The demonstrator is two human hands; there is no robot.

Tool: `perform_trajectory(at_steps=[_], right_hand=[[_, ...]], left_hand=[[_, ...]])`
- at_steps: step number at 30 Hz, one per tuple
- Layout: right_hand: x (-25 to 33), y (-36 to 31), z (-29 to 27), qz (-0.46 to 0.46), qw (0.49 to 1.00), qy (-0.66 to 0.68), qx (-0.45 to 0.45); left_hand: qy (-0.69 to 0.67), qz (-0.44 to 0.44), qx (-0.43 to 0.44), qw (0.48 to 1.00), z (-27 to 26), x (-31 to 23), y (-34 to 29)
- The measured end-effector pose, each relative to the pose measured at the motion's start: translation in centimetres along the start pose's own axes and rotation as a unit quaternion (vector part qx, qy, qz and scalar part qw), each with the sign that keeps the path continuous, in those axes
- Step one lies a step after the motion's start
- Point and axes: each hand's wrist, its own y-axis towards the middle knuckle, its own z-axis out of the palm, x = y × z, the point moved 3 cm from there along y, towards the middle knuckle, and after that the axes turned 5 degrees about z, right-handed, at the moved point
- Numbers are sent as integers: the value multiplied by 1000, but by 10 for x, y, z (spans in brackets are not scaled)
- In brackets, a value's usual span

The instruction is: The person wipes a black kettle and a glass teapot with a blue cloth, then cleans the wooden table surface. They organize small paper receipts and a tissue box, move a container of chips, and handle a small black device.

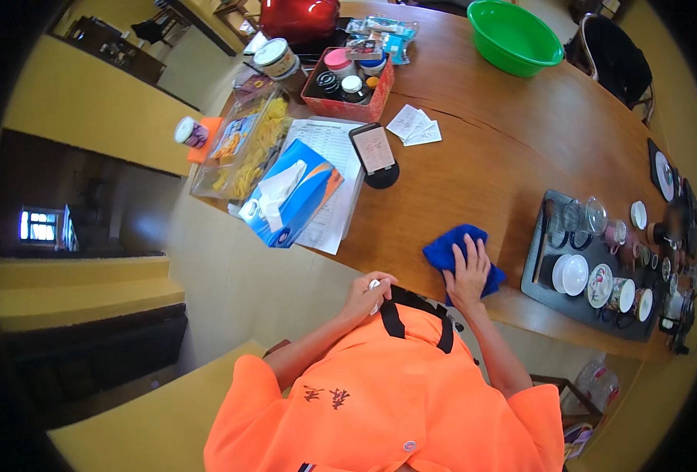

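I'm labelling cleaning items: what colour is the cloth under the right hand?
Deep blue cloth, seen best in the head view.

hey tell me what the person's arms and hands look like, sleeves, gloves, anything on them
The left hand and right hand are bare, without gloves. The forearms are uncovered, with no watch showing. The short, loose sleeves are bright orange, part of a shirt with dark lettering on its front.

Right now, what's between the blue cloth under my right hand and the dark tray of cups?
In the head view, only a bare strip of wooden tabletop lies between the blue cloth and the dark tray.
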Motion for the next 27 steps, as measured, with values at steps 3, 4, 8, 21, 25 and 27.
perform_trajectory(at_steps=[3, 4, 8, 21, 25, 27], right_hand=[[11, 18, 13, -21, 999, 31, -5], [11, 20, 16, -27, 999, 37, 0], [4, 22, 16, -46, 998, 32, -4], [15, 24, 19, -34, 999, 8, 8], [21, 24, 18, -7, 1000, -19, 17], [24, 25, 16, 4, 1000, -21, 16]], left_hand=[[-13, 13, -63, 998, -7, 2, -22], [-35, 2, -93, 995, -15, 6, -29], [-110, 3, -205, 973, -61, 24, -48], [439, 399, -379, 710, -188, -113, -55], [569, 417, -277, 652, -194, -168, -38], [594, 358, -225, 684, -204, -167, -23]])
